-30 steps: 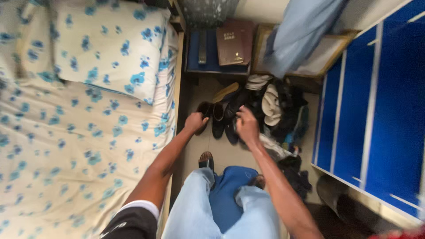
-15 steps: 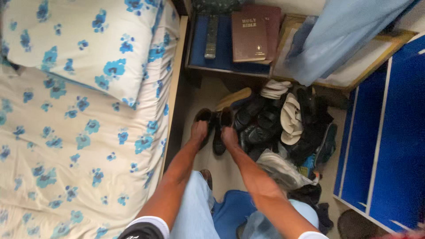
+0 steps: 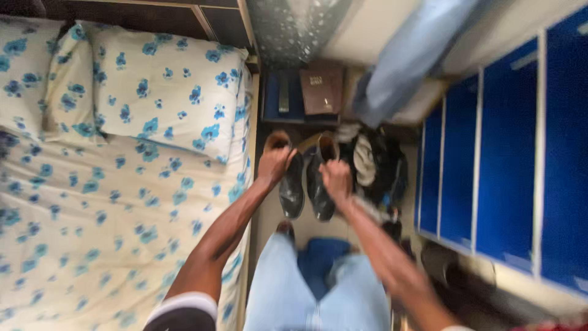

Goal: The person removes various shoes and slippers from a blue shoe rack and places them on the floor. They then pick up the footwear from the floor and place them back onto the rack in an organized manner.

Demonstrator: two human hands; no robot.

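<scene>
**tidy_corner:** Quick rundown going left to right. The bed (image 3: 92, 202) with the blue-flowered sheet takes up the whole left side, with a matching pillow (image 3: 165, 98) at its head. Right beside the bed edge, the left hand (image 3: 274, 164) is clenched round the heel end of the left black shoe (image 3: 291, 187), and just next to it the right hand (image 3: 335, 178) grips the opening of the right black shoe (image 3: 320, 190). Both shoes hang toe-down, side by side, nearly touching, and they look lifted clear of the floor, above the gap between bed and cupboard.

**sock_drawer:** So how far along would you say it is?

**tidy_corner:** My guess: the pair is picked out and in hand, so the grabbing part looks done. Wherever they end up isn't settled, neither shoe is set down anywhere. The shoe pile (image 3: 373, 162) just to the right is a jumble, pale sandals over dark stuff, and looks unsorted.

**sock_drawer:** Anything else over there?

**tidy_corner:** Behind the shoes there's a low blue shelf (image 3: 272, 101) with a brown book (image 3: 320, 91) and a dark remote on it, and a light blue cloth (image 3: 398, 67) hangs next to that. Far right is a blue cupboard (image 3: 508, 153) with white trim. It's all blurry, so fine detail is lost.
</scene>
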